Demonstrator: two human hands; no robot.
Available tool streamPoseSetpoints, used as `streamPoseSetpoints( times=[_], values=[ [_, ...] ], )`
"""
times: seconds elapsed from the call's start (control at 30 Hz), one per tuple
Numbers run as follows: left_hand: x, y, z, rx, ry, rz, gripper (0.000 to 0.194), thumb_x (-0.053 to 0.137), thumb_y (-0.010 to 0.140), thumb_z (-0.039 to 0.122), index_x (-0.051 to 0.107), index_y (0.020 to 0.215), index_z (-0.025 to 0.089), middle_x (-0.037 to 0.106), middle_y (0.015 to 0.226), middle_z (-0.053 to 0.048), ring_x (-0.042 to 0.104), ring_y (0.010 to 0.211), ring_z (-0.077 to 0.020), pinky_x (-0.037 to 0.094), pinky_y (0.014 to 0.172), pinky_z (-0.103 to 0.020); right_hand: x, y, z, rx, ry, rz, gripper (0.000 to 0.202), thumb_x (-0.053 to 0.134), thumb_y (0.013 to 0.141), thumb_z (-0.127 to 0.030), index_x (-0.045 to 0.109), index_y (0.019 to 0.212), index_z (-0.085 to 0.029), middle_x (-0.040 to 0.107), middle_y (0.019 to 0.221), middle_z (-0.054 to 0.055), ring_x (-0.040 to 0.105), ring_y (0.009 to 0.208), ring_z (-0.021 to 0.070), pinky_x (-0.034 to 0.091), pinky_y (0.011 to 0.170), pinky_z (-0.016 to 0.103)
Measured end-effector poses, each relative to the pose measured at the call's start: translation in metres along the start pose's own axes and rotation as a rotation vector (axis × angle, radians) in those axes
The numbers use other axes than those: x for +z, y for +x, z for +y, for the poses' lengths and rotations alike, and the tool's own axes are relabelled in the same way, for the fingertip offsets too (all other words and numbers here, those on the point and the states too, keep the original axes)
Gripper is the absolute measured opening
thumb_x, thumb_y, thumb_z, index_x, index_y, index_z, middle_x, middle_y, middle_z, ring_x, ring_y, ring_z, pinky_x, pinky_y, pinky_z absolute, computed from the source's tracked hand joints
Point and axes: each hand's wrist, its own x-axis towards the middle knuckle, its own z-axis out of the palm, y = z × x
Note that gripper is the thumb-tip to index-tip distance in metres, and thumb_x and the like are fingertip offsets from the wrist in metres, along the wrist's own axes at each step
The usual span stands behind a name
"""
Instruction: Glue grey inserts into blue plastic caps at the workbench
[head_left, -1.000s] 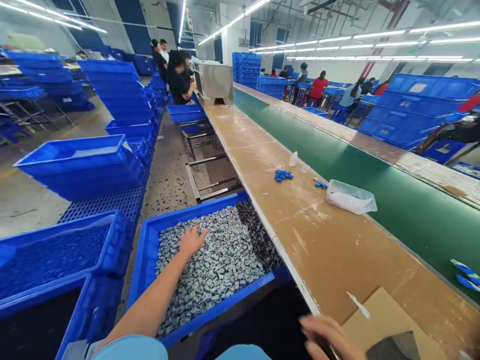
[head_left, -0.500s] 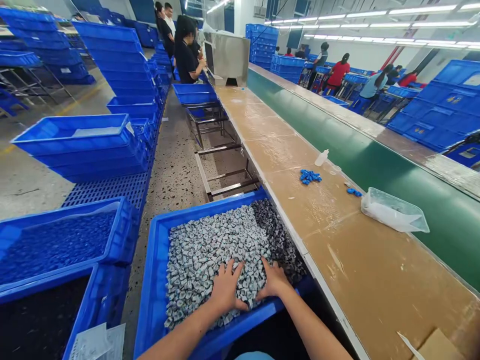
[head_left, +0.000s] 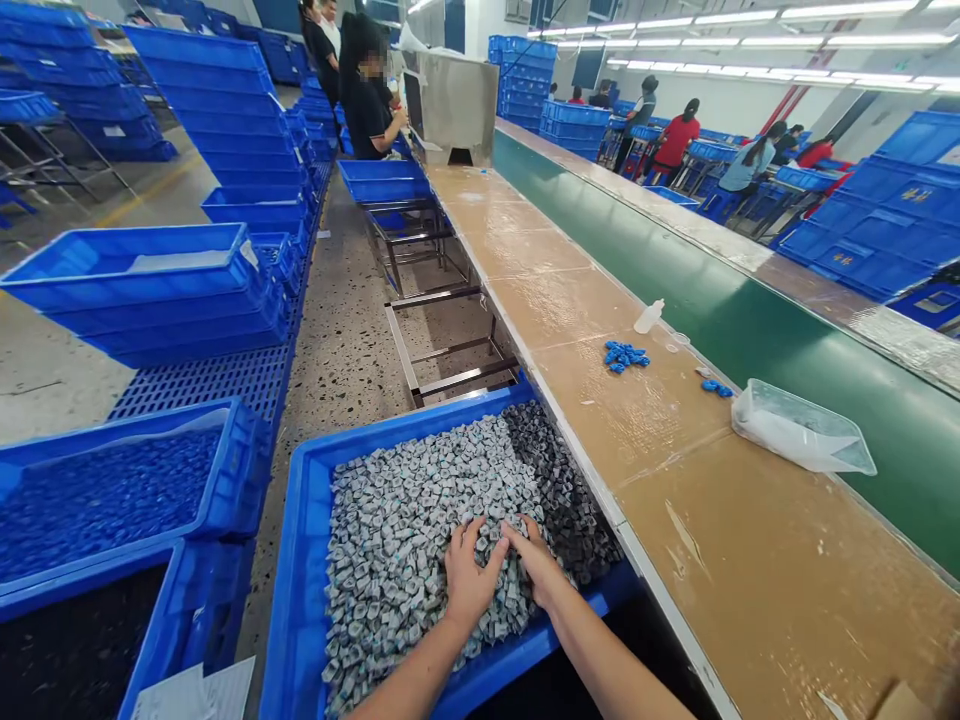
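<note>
Saw grey pieces point(head_left: 397, 530) heaped in a blue crate point(head_left: 300, 580) left of the bench point(head_left: 660, 460), with black pieces point(head_left: 559, 480) along the right side. Had left hand point(head_left: 471, 580) and right hand point(head_left: 540, 565) cupped on the grey pieces toward the near rim, fingers half bent, tips close together; could not tell of any pieces gripped. Saw blue bits point(head_left: 626, 356), a bottle point(head_left: 649, 317) and a clear tray point(head_left: 791, 408) on the bench to the right. Saw another crate point(head_left: 232, 480) to the left.
</note>
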Motion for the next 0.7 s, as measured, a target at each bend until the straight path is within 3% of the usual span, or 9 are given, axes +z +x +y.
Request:
streamPoseSetpoints(
  times=[0.13,0.27,0.33,0.47,0.7],
  values=[
    [0.011,0.001,0.000,-0.087,-0.278,0.212,0.042,0.052,0.079,0.051,0.063,0.103,0.018,0.065,0.114,-0.013,0.056,0.114,-0.0285,0.041,0.102,-0.047,0.017,-0.004,-0.016,0.116,0.346,0.038,0.063,0.040,0.078,-0.068,0.059,0.115,-0.021,0.065,0.114,0.010,0.061,0.105,0.0208,0.049,0.080,0.031],
    [0.006,-0.003,0.008,-0.267,-0.520,0.319,0.038,0.054,0.079,0.051,0.063,0.100,0.020,0.066,0.113,-0.010,0.060,0.109,-0.0248,0.046,0.097,-0.040,0.039,-0.013,-0.036,0.120,0.641,0.070,0.055,0.056,0.067,-0.067,0.066,0.093,-0.019,0.069,0.096,0.006,0.063,0.091,0.0205,0.048,0.078,0.029],
    [-0.001,-0.007,0.014,-0.281,-0.584,0.371,0.036,0.057,0.076,0.051,0.064,0.093,0.020,0.068,0.106,-0.009,0.062,0.104,-0.0242,0.047,0.094,-0.039,0.047,-0.020,-0.046,0.111,0.760,0.098,0.045,0.063,0.063,-0.061,0.065,0.080,-0.019,0.069,0.082,0.002,0.062,0.080,0.0185,0.048,0.074,0.027],
    [-0.023,-0.011,0.027,-0.218,-0.654,0.447,0.035,0.061,0.073,0.050,0.064,0.089,0.019,0.068,0.097,-0.006,0.063,0.095,-0.0225,0.048,0.090,-0.037,0.054,-0.035,-0.069,0.070,0.938,0.121,0.031,0.069,0.060,-0.048,0.062,0.069,-0.019,0.062,0.067,-0.002,0.055,0.067,0.0139,0.046,0.067,0.024],
    [-0.046,-0.013,0.050,0.026,-0.620,0.473,0.027,0.058,0.080,0.044,0.063,0.089,0.020,0.067,0.102,-0.006,0.060,0.104,-0.0217,0.044,0.098,-0.037,0.041,-0.052,-0.098,-0.042,1.093,0.100,0.027,0.073,0.058,-0.041,0.065,0.070,-0.018,0.062,0.069,-0.002,0.053,0.068,0.0129,0.045,0.069,0.024]
  ],
)
